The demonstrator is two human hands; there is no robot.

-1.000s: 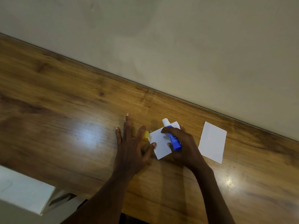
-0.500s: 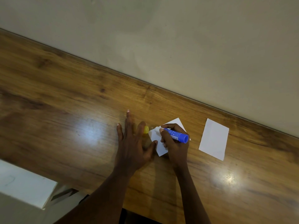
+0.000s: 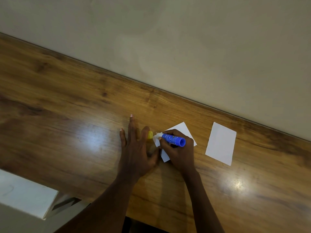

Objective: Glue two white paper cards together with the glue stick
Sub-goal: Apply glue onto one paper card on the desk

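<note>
My right hand (image 3: 179,153) grips a blue glue stick (image 3: 173,140), tilted with its white tip down on the left corner of a white paper card (image 3: 182,130). That card lies on the wooden table (image 3: 67,106), partly covered by my right hand. My left hand (image 3: 137,149) rests flat with fingers spread just left of the card, its thumb at the card's near edge. A yellow cap (image 3: 150,135) peeks out beside my left index finger. A second white card (image 3: 220,143) lies flat to the right, apart from both hands.
The table's far edge meets a plain beige wall (image 3: 185,47). A white box-like object (image 3: 25,197) sits below the table's near edge at the lower left. Bright light reflections show on the tabletop.
My right hand swung the glue stick from pointing away to lying leftward, and its tip moved to the card's left corner. My left hand stayed in place.
</note>
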